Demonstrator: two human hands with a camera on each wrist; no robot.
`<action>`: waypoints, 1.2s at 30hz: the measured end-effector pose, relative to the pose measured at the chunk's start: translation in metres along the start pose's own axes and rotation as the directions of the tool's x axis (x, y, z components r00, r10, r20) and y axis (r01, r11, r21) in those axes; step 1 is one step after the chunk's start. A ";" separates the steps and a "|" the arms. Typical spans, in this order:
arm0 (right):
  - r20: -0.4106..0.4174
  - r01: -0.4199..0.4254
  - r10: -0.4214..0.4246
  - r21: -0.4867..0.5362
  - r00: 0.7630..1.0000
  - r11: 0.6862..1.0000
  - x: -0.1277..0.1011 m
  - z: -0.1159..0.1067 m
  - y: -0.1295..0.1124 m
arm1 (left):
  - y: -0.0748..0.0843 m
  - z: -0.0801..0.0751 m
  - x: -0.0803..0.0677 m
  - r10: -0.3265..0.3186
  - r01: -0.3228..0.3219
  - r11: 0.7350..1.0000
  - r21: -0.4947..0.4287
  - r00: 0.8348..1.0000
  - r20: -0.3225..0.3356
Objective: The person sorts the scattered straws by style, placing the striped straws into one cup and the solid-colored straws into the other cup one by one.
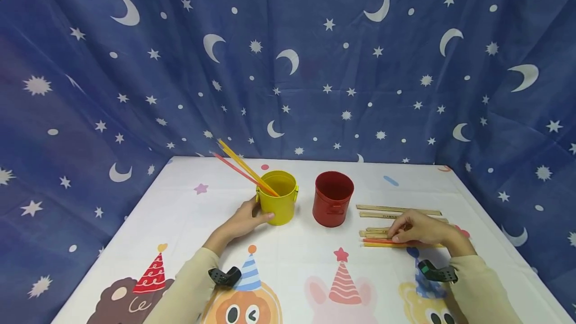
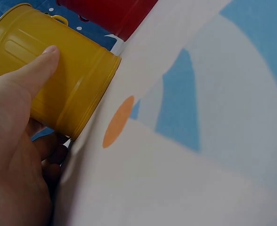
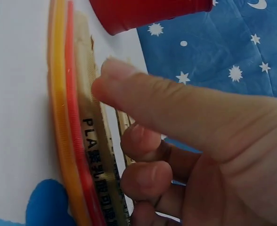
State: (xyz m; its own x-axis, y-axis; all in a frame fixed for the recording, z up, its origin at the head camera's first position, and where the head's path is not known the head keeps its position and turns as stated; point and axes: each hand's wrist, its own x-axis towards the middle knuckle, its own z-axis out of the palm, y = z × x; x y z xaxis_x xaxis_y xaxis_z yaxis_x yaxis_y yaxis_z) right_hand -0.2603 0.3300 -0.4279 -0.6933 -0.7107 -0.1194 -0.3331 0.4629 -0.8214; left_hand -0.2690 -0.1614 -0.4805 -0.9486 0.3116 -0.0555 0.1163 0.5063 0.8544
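My left hand [image 1: 243,221] grips the yellow bucket [image 1: 284,209] from its left side, thumb across the front in the left wrist view. Two yellow straws [image 1: 240,161] and a red one [image 1: 236,168] lean out over the bucket's left rim. On the right, my right hand [image 1: 416,228] is low over a row of straws, fingers curled, thumb and index tips close together. Under it lie tan paper-wrapped straws [image 3: 89,94] with printed lettering, a red straw [image 3: 72,94] and an orange-yellow straw [image 3: 58,94]. Whether the fingertips pinch a straw I cannot tell.
An upright red bucket [image 1: 330,211] stands between the yellow bucket and the straws. Further back lie two more long wrapped straws [image 1: 398,209]. A white cloth with party-animal prints [image 1: 297,259] covers the table, with a blue starry curtain [image 1: 310,64] behind.
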 end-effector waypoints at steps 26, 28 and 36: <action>-0.052 -0.136 0.132 -0.069 0.990 0.988 0.008 0.012 -0.004 | 0.000 0.000 0.000 0.006 -0.006 1.000 -0.006 1.000 0.003; -0.040 -0.123 0.121 -0.060 0.992 0.991 0.009 0.013 -0.004 | 0.000 0.000 0.000 0.009 -0.009 1.000 -0.007 1.000 0.003; -0.052 -0.116 0.112 -0.089 0.992 0.989 0.007 0.010 -0.004 | 0.001 0.000 -0.001 0.002 -0.002 1.000 -0.012 1.000 0.005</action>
State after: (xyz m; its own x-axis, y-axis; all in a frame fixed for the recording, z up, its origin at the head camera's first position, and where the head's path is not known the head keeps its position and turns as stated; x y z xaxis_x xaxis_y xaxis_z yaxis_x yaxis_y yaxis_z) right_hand -0.2578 0.3178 -0.4316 -0.7587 -0.6257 -0.1811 -0.3058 0.5876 -0.7491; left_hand -0.2682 -0.1610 -0.4796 -0.9470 0.3165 -0.0559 0.1151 0.4963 0.8605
